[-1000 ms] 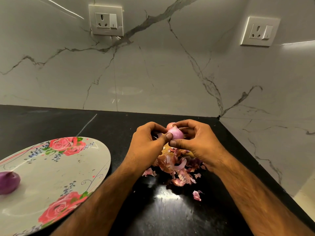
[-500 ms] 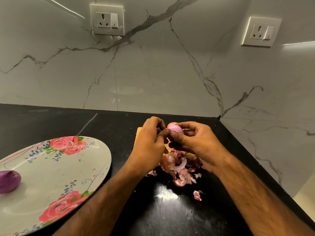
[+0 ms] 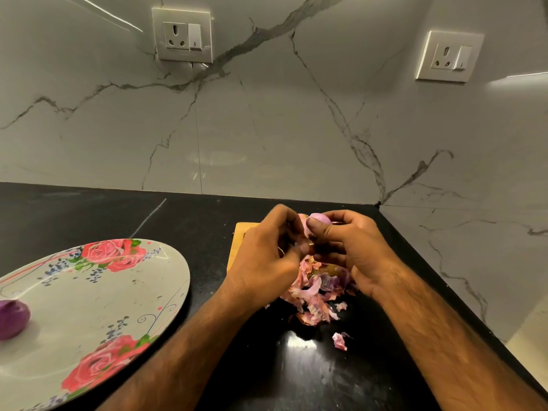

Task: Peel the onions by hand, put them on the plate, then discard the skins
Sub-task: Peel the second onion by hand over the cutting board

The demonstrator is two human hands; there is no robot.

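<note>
— What's shifted in the last second?

— The left hand [image 3: 267, 259] has dropped from the top of the onion [image 3: 319, 218] toward the heap below, dragging a pale flap of skin [image 3: 303, 247] with it. The right hand [image 3: 353, 250] hasn't let go.

— How is each one holding?

— The right thumb and curled fingers wrap the small onion, which is lifted just above the wooden board [image 3: 241, 232]. The left fingers are bunched on that flap. It is blurred there, so the pinch is my judgement.

— And round about?

— Directly beneath the hands lies the pile of skins [image 3: 315, 295], spilling off the board onto the black counter [image 3: 118, 215]. One stray scrap [image 3: 339, 341] sits nearer the person. Well to the left is the floral plate [image 3: 89, 292], with one peeled onion [image 3: 12, 320] at its far left edge.

— So how far along?

— One onion is plated. This one shows glossy pink flesh up top, so I'd say it is nearly bare. No unpeeled onions show, so I can't tell if more are waiting. What's left is to finish this one, plate it, then gather and bin the skins. None are discarded yet.
</note>
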